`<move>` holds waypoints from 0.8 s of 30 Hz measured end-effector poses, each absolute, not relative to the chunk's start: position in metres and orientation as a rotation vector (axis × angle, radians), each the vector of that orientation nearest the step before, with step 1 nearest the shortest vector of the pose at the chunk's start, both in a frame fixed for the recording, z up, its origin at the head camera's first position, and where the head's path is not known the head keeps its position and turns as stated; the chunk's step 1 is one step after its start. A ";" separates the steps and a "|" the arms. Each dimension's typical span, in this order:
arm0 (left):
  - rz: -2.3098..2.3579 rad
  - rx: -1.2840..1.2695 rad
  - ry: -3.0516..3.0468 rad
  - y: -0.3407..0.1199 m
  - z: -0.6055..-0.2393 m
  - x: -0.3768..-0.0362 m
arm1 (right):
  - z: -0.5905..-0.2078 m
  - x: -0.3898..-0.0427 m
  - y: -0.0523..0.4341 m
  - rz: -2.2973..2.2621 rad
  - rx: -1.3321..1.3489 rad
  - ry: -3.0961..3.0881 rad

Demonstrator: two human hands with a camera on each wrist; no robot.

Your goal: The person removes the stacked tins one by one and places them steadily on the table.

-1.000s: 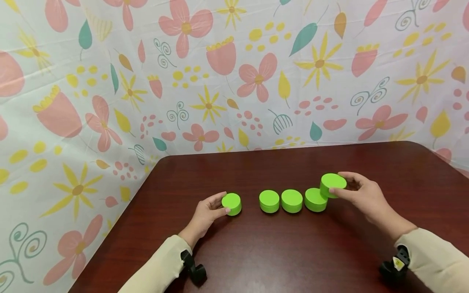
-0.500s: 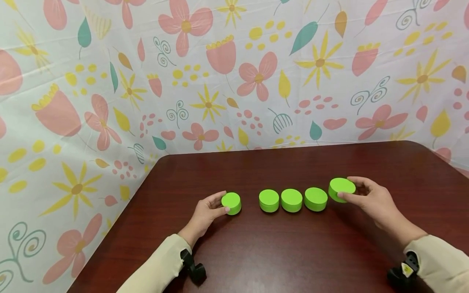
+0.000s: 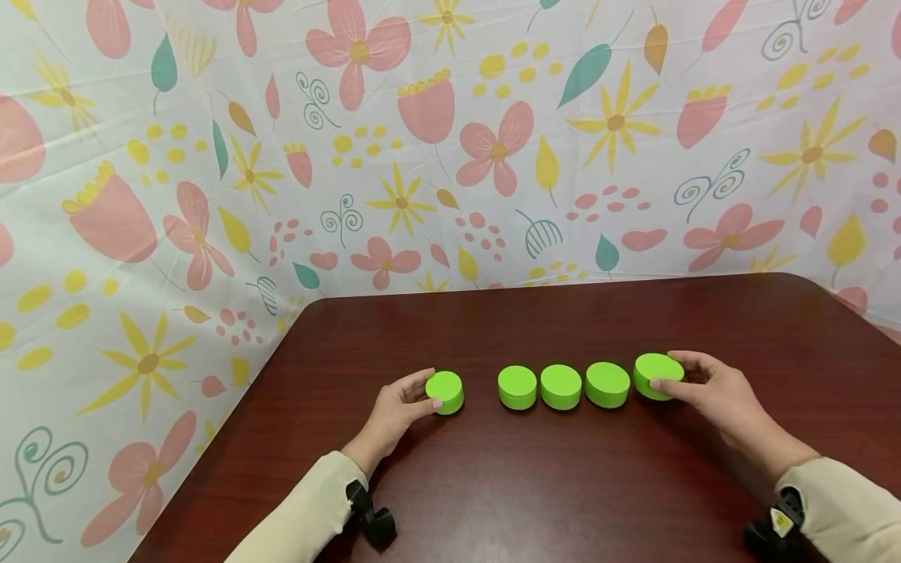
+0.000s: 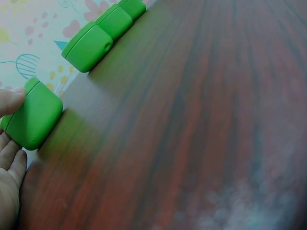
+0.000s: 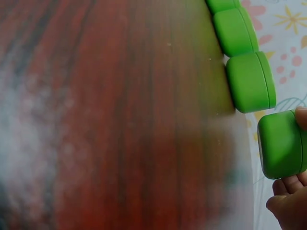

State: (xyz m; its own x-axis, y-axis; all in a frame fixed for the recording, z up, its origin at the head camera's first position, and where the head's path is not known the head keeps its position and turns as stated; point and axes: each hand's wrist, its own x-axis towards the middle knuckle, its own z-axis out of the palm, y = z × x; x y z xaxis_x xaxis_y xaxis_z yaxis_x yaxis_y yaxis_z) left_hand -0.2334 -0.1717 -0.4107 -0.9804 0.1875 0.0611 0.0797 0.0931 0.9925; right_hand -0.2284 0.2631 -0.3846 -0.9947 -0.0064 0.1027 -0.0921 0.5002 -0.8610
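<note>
Near the table's middle, my left hand [image 3: 394, 410] grips a round green lidded container [image 3: 444, 389] between thumb and fingers; it stands on the wood. To its right, past a gap, a row of matching containers stands: a first [image 3: 517, 385], a second [image 3: 561, 385] and a third [image 3: 608, 383]. At the row's right end my right hand [image 3: 725, 399] grips another green container [image 3: 658, 374] by its sides. In the right wrist view this held container [image 5: 280, 146] appears slightly off the tabletop, its underside edge showing. The lid seam shows on the neighbouring container [image 5: 250, 81].
All of this is on a dark red-brown wooden table [image 3: 563, 485] with rounded far corners. Behind and to the left hangs a flower-patterned cloth [image 3: 436, 156]. Black wrist devices [image 3: 373, 520] sit on both cream sleeves [image 3: 303, 512].
My right hand has carried its container rightward and down, from overlapping the third one in the row to just right of it. My left hand and the standing containers have not moved.
</note>
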 end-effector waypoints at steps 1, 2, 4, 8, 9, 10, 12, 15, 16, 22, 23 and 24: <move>2.044 0.279 2.262 -0.172 -0.411 -0.233 | -0.385 -0.229 0.263 1.529 0.092 -2.652; 2.046 0.279 2.262 -0.172 -0.411 -0.234 | -0.385 -0.229 0.263 1.532 0.098 -2.656; 2.045 0.279 2.262 -0.172 -0.411 -0.234 | -0.386 -0.229 0.264 1.536 0.108 -2.661; 2.041 0.289 2.268 -0.172 -0.412 -0.235 | -0.388 -0.230 0.265 1.538 0.110 -2.677; 2.036 0.296 2.273 -0.172 -0.413 -0.235 | -0.389 -0.230 0.265 1.537 0.108 -2.681; 2.036 0.296 2.274 -0.172 -0.413 -0.235 | -0.389 -0.230 0.265 1.535 0.107 -2.689; 2.029 0.306 2.280 -0.172 -0.413 -0.234 | -0.390 -0.230 0.265 1.533 0.108 -2.703; 2.029 0.304 2.280 -0.173 -0.414 -0.233 | -0.391 -0.230 0.265 1.538 0.109 -2.716; 2.035 0.296 2.275 -0.173 -0.413 -0.233 | -0.392 -0.231 0.265 1.541 0.110 -2.718; 2.049 0.299 2.264 -0.173 -0.413 -0.233 | -0.393 -0.231 0.265 1.545 0.104 -2.720; 2.046 0.300 2.267 -0.173 -0.413 -0.233 | -0.393 -0.231 0.265 1.548 0.103 -2.721; 2.045 0.296 2.266 -0.172 -0.413 -0.233 | -0.393 -0.231 0.265 1.551 0.103 -2.721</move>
State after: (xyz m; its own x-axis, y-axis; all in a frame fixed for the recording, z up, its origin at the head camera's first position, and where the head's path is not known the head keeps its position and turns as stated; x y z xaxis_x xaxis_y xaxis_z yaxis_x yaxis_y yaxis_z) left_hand -0.2332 -0.1724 -0.4132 -0.9785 0.1927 0.0730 0.0924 0.0934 0.9913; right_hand -0.2310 0.2651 -0.3932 -0.9978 -0.0535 0.0393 -0.0611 0.5080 -0.8592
